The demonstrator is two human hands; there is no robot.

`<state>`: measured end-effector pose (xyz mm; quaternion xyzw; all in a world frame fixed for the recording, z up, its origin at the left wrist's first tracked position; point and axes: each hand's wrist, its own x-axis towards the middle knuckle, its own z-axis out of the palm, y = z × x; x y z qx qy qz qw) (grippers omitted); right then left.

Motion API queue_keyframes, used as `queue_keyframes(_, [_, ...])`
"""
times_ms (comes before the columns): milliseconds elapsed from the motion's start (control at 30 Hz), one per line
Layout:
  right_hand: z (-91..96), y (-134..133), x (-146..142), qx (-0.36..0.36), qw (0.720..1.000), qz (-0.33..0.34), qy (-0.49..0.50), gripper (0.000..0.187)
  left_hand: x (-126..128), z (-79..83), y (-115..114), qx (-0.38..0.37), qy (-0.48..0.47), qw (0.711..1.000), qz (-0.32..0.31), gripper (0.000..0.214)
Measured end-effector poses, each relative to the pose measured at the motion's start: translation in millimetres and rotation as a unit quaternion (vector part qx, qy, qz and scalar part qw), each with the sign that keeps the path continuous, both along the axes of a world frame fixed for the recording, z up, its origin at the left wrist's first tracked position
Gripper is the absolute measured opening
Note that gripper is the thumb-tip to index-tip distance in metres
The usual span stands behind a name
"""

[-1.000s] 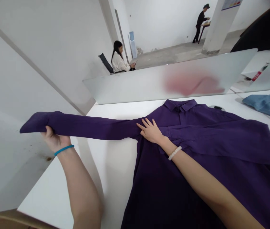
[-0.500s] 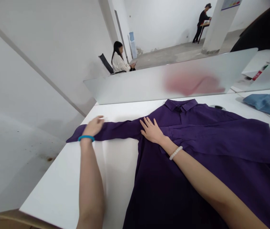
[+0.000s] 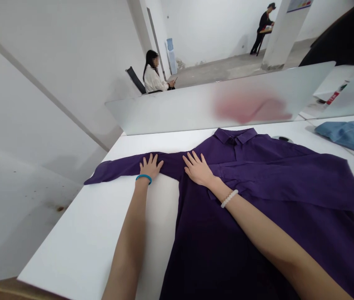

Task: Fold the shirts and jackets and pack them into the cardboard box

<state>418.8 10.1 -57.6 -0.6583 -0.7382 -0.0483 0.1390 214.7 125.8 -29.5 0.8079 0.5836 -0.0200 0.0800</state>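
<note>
As the purple shirt (image 3: 277,179) is spread over the white table (image 3: 80,233), its sleeve (image 3: 120,165) is pressed by the left hand (image 3: 151,167), palm down, fingers splayed; the shoulder is covered by the right hand (image 3: 198,171), equally flat, unclenched. The table's left edge is met by the cuff (image 3: 94,176), the far one is lined by a frosted panel (image 3: 170,114); tabletop is shown below the sleeve.

Nothing legible; red label (image 3: 332,98) on a pen-like item, right side: pale marks, too small to read; sign (image 3: 299,5) high on pillar (image 3: 281,39): coloured blocks, blue lower edge, any wording unreadable
</note>
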Motion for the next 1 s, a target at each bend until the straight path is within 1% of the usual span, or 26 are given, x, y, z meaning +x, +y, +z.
queue_keyframes(133, [2.9,-1.8,0.8,-0.003,1.000,0.013,0.007,0.050,-0.3,-4.3,2.7,0.009,-0.010,1.000,0.005,0.071])
queue_keyframes(233, [5.0,-2.7,2.1,-0.005,0.999,0.041,0.014,0.047,0.0,-5.3,2.4,0.025,-0.016,1.000,0.005,0.069])
queue_keyframes(300, [5.8,-2.8,3.3,-0.002,0.997,0.072,0.022,0.045,-0.1,-2.6,1.3,0.040,-0.018,0.999,0.002,0.066])
queue_keyframes(367, [5.9,-2.6,4.8,0.006,0.994,0.105,0.037,0.043,0.0,3.7,-0.1,0.062,-0.020,0.998,-0.010,0.060])
queue_keyframes(467, [6.0,-1.3,6.5,0.030,0.986,0.147,0.068,0.035,2.1,17.1,-2.9,0.094,-0.034,0.994,-0.054,0.045])
queue_keyframes(567, [8.5,-0.4,6.2,0.060,0.977,0.182,0.094,0.024,7.9,26.6,-6.8,0.104,-0.051,0.986,-0.119,0.040])
queue_keyframes(667, [13.6,-1.4,3.9,0.079,0.971,0.197,0.106,0.019,15.1,26.9,-10.9,0.103,-0.053,0.978,-0.175,0.035])
queue_keyframes(733, [16.8,-2.9,2.3,0.076,0.971,0.195,0.113,0.017,18.2,23.6,-12.4,0.101,-0.054,0.975,-0.188,0.033])
queue_keyframes(800, [18.8,-4.3,1.4,0.060,0.972,0.197,0.116,0.015,19.1,19.8,-12.6,0.102,-0.058,0.976,-0.182,0.032])
queue_keyframes(867, [19.6,-5.0,1.3,0.040,0.972,0.202,0.117,0.014,18.1,16.8,-11.6,0.110,-0.062,0.979,-0.160,0.032])
queue_keyframes(933, [19.6,-5.1,1.5,0.029,0.972,0.203,0.117,0.013,16.4,15.3,-10.2,0.123,-0.064,0.981,-0.136,0.032])
queue_keyframes(1000, [19.3,-4.7,1.6,0.022,0.973,0.199,0.116,0.013,14.8,15.6,-8.9,0.134,-0.064,0.982,-0.119,0.028])
